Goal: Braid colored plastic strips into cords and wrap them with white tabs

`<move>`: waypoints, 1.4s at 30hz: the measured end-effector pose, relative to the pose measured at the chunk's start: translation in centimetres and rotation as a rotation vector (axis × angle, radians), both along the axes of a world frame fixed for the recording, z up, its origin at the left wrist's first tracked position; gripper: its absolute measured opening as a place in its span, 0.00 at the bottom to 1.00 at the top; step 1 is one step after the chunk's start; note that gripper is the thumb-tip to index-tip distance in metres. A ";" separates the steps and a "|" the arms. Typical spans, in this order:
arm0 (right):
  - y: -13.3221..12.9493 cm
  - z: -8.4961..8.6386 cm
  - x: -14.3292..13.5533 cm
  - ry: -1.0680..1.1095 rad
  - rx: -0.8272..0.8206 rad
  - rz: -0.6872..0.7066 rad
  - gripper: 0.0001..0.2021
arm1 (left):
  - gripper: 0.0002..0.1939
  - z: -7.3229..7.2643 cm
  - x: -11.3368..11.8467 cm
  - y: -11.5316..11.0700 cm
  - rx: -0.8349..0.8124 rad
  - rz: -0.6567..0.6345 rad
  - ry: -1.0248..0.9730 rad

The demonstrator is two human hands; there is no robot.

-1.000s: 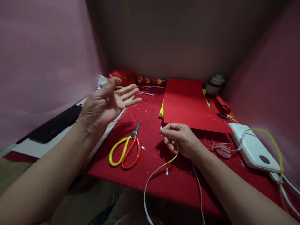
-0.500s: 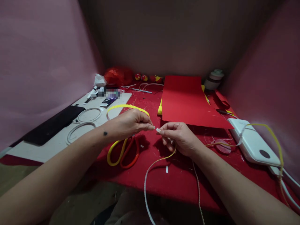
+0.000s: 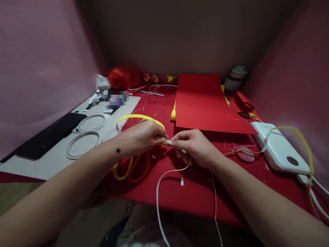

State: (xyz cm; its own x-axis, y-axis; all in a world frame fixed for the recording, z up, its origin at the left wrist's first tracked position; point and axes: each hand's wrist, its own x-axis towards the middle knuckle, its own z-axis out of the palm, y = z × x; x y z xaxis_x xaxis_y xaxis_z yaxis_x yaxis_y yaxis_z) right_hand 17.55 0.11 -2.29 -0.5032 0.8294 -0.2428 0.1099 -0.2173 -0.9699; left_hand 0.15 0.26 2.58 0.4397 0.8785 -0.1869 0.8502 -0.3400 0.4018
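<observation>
My left hand [image 3: 151,134] and my right hand [image 3: 193,145] meet over the red cloth, both closed in a pinch on a small white piece [image 3: 169,142] between their fingertips. A yellow strip [image 3: 136,116] arcs behind my left hand, its end hidden by the fingers. From beneath my right hand a thin yellow and white strip [image 3: 157,192] curls down past the table's front edge. Below my left wrist lie scissors with a yellow and a red handle [image 3: 141,168], partly covered by the wrist.
Red sheets [image 3: 205,106] lie behind my right hand. On the left are a pale board [image 3: 51,166], a black flat object [image 3: 48,137] and coiled rings [image 3: 83,144]. A white power bank [image 3: 280,147] with cables lies right; a jar [image 3: 235,78] and red bag [image 3: 124,76] stand at the back.
My hands have come together, and the left fingertips now touch the white piece that was at my right fingertips. The view has shifted slightly, so the table's things sit a little higher.
</observation>
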 end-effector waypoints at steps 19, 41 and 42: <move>-0.1 0.3 -0.2 -0.089 0.018 0.015 0.06 | 0.06 0.7 -0.4 -0.7 0.016 -0.049 -0.116; -0.1 0.3 -0.2 -0.123 0.043 0.046 0.05 | 0.13 0.2 0.2 -0.5 -0.080 -0.021 0.009; -0.1 0.3 -0.3 -0.124 0.043 0.046 0.05 | 0.13 0.3 0.2 -0.5 -0.085 -0.020 0.008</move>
State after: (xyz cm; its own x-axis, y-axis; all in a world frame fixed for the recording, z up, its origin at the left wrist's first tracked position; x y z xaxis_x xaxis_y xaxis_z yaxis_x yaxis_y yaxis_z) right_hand 17.29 0.01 -1.94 -0.5092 0.8171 -0.2703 0.2378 -0.1683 -0.9566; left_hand 0.31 -0.27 2.83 0.4549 0.8504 -0.2643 0.8471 -0.3216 0.4231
